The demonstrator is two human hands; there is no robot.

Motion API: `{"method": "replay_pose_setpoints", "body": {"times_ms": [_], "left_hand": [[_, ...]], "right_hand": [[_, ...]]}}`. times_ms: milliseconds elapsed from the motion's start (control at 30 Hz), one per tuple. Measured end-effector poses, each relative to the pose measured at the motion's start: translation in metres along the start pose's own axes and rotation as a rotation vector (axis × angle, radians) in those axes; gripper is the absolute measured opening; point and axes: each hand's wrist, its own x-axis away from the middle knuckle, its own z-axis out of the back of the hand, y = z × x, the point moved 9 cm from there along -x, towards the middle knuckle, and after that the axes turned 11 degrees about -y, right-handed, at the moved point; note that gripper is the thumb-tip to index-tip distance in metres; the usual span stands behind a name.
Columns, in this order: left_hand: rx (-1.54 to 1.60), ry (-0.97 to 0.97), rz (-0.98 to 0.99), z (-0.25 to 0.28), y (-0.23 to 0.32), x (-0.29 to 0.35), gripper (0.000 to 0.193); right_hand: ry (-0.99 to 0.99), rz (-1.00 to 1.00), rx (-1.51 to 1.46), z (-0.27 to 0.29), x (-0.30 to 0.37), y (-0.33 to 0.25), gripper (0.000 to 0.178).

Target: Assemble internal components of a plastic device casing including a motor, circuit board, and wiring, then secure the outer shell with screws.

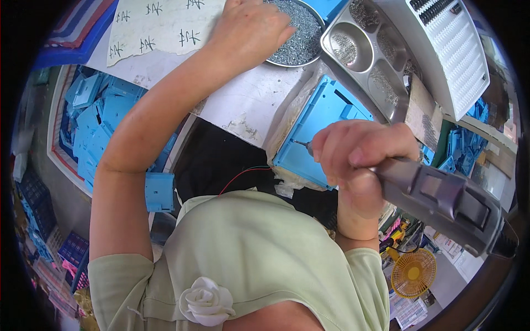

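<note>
My right hand is wrapped round a dark grey electric screwdriver. Its thin bit pokes out past my fingers to the left, over a light blue plastic panel on the table's near edge. From this view I cannot tell whether the bit touches the panel. Up at the top edge, my left hand is curled closed beside a round metal dish full of small silvery screws. Its fingertips are partly cut off by the frame, so anything pinched in them is hidden.
A metal compartment tray of small parts stands right of the dish, beside a white ribbed rack. Handwritten paper lies at the far left. A bin of blue plastic parts sits left; a yellow fan is lower right.
</note>
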Motion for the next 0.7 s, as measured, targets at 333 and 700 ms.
{"method": "replay_pose_setpoints", "body": {"times_ms": [333,700], "left_hand": [[0.313,-0.012,-0.245,0.028,0.061,0.082,0.012],[0.703,-0.083,-0.248,0.023,0.077,0.105,0.015]], "right_hand": [[-0.073,0.050,0.269,-0.014,0.000,0.010,0.030],[-0.150,0.184,0.110,-0.011,-0.011,-0.026,0.025]]}}
